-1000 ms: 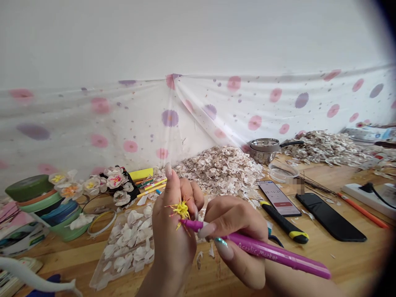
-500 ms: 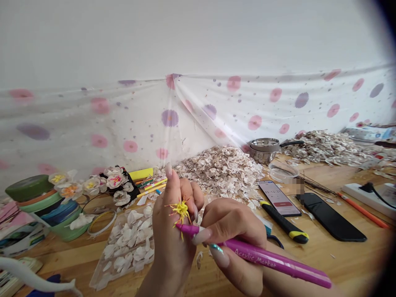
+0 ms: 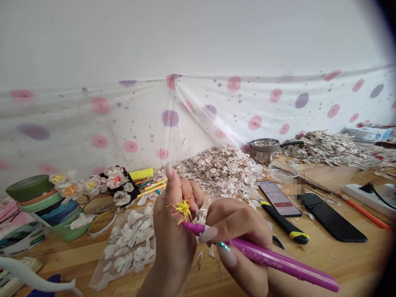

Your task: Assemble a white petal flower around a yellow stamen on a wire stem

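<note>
Left hand (image 3: pixel 173 225): fingers curled, thumb upright, gripping a yellow stamen cluster (image 3: pixel 182 209) with reddish tips, raised over the bench (image 3: pixel 318 252), forward of its back edge.
Right hand (image 3: pixel 243 220): pinching a purple marker (image 3: pixel 284 267), lettered "Acrylic Marker", tip at the cluster's lower strands.
Clear tray (image 3: pixel 98 279): white petals within; left of the left hand.
Petal heap (image 3: pixel 219 171): along the bench's back edge.
Phone (image 3: pixel 280 198), lit; black-and-yellow handle (image 3: pixel 283 222): right of the right hand.
</note>
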A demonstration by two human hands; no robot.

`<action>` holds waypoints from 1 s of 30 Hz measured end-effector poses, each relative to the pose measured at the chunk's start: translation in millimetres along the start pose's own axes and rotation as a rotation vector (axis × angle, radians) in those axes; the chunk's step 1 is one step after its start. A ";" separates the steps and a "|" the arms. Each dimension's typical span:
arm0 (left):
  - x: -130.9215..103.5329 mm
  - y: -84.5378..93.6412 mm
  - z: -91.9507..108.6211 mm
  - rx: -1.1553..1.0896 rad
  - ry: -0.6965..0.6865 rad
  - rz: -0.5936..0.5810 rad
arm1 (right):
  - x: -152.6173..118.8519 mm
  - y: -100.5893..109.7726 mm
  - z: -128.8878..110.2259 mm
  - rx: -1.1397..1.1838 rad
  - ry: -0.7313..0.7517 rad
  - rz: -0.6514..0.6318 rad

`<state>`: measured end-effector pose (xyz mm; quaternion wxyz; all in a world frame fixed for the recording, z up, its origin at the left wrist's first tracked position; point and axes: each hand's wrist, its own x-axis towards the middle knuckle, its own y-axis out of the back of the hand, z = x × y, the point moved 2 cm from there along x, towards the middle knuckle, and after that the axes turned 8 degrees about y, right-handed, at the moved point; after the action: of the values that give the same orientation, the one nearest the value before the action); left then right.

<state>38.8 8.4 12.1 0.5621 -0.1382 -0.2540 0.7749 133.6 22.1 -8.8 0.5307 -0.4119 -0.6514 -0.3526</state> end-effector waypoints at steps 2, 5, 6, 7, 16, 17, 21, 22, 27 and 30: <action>0.9 -0.9 0.5 0.004 -0.014 0.007 | 0.1 0.7 -1.8 0.060 0.052 0.087; 2.0 -1.9 1.4 0.003 -0.018 0.012 | 0.2 0.8 -0.9 0.105 0.051 0.122; 2.2 -2.1 1.5 -0.006 0.001 0.007 | 0.3 1.5 -0.5 0.112 0.053 0.142; 2.3 -2.4 1.4 -0.016 0.028 0.002 | 0.4 2.5 0.0 0.120 0.050 0.158; -0.1 -0.8 -0.9 0.011 -0.016 -0.050 | 1.2 13.0 -2.5 0.159 -0.018 0.130; 0.0 0.1 -1.2 0.021 -0.035 -0.050 | 1.2 14.0 -1.8 0.181 -0.026 0.137; 1.8 2.2 -2.5 0.099 0.021 -0.072 | 4.3 18.7 4.6 0.305 -0.065 0.170; 2.4 2.2 -2.8 0.123 0.052 -0.084 | 5.6 19.8 6.4 0.328 -0.082 0.176; 6.2 2.7 -5.0 0.233 0.119 -0.137 | 9.8 22.6 7.8 0.388 -0.102 0.184; 8.8 5.1 -7.5 0.294 0.130 -0.131 | 9.1 22.0 5.6 0.377 -0.114 0.180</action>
<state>35.5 17.3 3.7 0.6408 -0.0876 -0.1094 0.7548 150.5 37.6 -0.4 0.5900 -0.3810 -0.6954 -0.1521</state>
